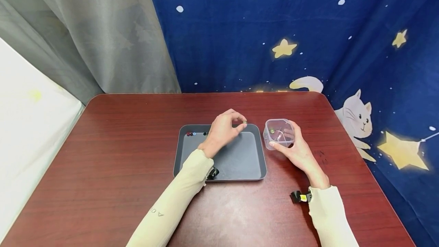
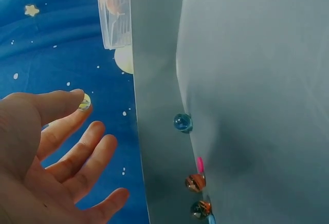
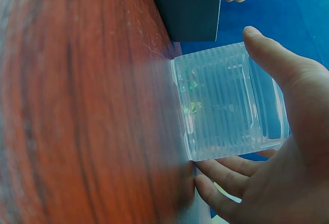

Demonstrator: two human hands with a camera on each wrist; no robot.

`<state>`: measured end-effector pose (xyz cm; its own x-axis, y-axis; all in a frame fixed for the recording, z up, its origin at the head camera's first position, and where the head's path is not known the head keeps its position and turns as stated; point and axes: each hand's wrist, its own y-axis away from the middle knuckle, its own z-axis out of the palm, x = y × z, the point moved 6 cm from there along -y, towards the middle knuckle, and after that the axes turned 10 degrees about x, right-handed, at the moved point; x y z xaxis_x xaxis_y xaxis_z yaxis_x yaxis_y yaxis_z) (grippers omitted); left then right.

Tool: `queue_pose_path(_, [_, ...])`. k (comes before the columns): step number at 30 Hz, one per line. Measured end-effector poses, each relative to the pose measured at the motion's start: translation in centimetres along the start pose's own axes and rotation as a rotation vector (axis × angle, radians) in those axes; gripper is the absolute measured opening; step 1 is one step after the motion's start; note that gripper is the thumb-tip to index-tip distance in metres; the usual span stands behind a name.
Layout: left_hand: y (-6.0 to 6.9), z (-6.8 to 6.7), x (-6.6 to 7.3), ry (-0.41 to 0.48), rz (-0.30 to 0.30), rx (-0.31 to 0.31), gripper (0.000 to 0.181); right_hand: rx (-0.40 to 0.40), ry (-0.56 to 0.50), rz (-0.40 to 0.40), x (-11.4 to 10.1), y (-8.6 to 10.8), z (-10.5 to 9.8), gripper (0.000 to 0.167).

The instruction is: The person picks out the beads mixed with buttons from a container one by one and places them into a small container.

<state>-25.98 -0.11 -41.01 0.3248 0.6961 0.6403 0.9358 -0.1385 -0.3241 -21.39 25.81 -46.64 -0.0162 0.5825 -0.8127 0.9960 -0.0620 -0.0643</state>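
Between thumb and index finger, my left hand (image 1: 224,128) pinches a small yellowish-green glass marble (image 2: 85,102) above the far right part of the grey tray (image 1: 240,159). My right hand (image 1: 299,151) grips a clear plastic container (image 1: 279,134) standing right of the tray, thumb on the near side and fingers around the far side. Greenish pieces (image 3: 193,107) show through its wall. In the left wrist view a blue marble (image 2: 182,123), an orange-brown marble (image 2: 195,183) and a dark marble (image 2: 200,209) lie along the tray's edge, with a pink piece (image 2: 200,165) beside them.
The tray and container stand on a reddish-brown table (image 1: 137,144). Small dark, red and blue pieces (image 1: 191,134) lie at the tray's far left. Behind the table hang a blue patterned curtain (image 1: 240,41) and a grey curtain (image 1: 113,41).
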Motion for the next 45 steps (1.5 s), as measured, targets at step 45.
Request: queue_pose_path(45, [-0.6,1.3,2.7,0.023,0.068,-0.033,0.013,0.024,-0.013,-0.029,0.0,-0.3,0.1,0.104])
